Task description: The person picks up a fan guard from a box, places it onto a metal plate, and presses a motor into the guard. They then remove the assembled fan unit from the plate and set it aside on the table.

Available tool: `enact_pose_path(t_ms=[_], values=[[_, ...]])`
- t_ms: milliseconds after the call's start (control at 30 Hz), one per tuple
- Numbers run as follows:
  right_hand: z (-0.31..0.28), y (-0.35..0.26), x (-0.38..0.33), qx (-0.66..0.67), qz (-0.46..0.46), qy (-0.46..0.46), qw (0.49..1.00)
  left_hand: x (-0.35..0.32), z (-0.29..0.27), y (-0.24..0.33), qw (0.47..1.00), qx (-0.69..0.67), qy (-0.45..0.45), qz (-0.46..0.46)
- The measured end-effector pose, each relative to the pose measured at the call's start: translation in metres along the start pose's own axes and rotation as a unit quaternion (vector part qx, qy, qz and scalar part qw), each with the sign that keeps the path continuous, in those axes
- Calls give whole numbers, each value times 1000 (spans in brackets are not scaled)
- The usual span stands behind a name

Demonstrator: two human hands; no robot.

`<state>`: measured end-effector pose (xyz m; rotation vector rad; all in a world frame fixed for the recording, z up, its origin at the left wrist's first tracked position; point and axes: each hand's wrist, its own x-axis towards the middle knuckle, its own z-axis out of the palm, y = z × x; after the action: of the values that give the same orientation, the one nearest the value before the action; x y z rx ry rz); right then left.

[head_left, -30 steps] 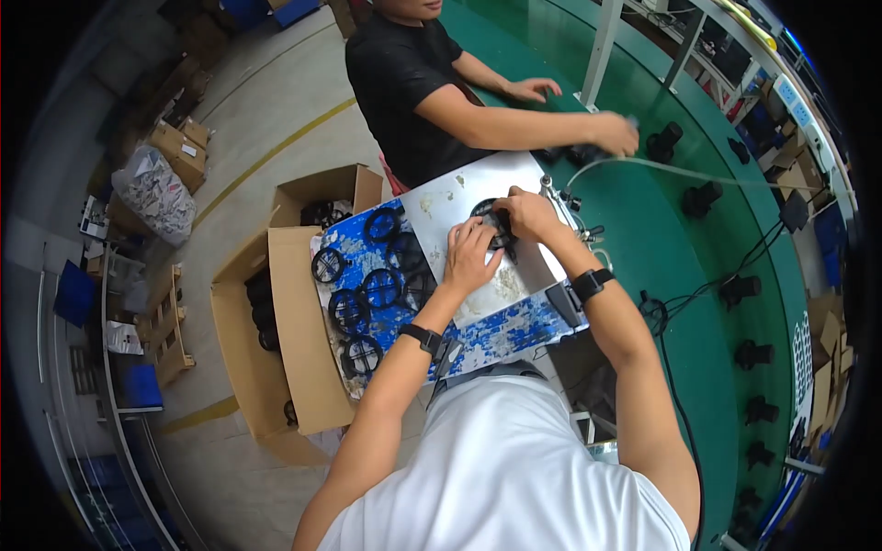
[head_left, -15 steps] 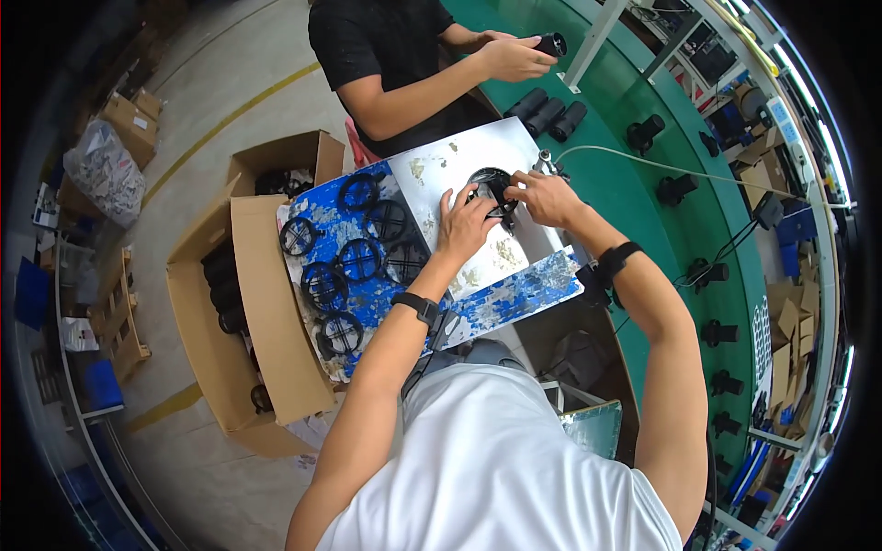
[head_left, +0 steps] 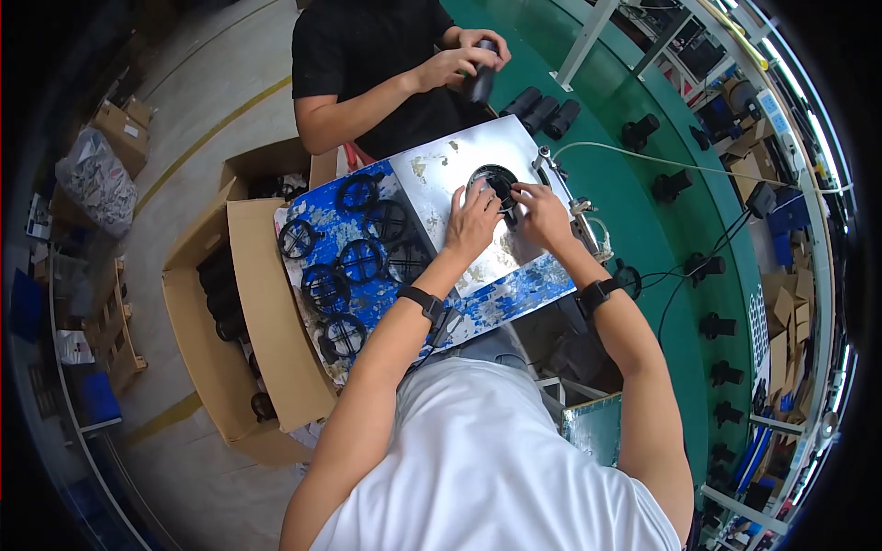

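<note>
A round black ring part (head_left: 493,181) lies on a worn metal plate (head_left: 441,165). My left hand (head_left: 472,223) presses on its near left side with fingers spread. My right hand (head_left: 540,211) pinches the ring's right edge. Both wrists carry black bands. Several black spoked rings (head_left: 360,261) lie in rows on the blue scuffed board (head_left: 514,292) left of the plate.
A person in a black shirt (head_left: 367,55) stands across the board, holding a black cylinder (head_left: 480,81). An open cardboard box (head_left: 239,312) with black parts stands at my left. The green conveyor table (head_left: 661,138) on the right carries black cylinders (head_left: 544,112) and cables.
Both my hands stay on the black ring on the plate. The person opposite has lifted a black cylinder off the green table and holds it at chest height.
</note>
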<state>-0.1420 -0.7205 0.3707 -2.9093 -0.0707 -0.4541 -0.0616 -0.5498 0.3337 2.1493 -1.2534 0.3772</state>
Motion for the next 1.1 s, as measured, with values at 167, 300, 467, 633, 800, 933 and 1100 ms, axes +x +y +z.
enact_pose_path(t_ms=[167,300,467,633,800,933,1100], values=[[15,-11,42,95,225,96,965,4,-6,-6,995,13,-75,59],[7,6,76,-7,147,-87,985,17,-9,-13,982,48,-160,88],[19,-3,103,-145,80,-186,968,19,-10,-17,974,93,-173,115],[6,-7,116,-165,68,-242,954,31,-14,-17,965,84,-216,120],[-2,-14,110,-126,145,-192,962,26,-18,-11,969,77,-209,105],[23,-11,80,-98,168,-107,975,-3,-8,-2,983,78,-150,65],[32,-33,-22,174,272,149,935,-80,-51,27,995,-68,-25,-66]])
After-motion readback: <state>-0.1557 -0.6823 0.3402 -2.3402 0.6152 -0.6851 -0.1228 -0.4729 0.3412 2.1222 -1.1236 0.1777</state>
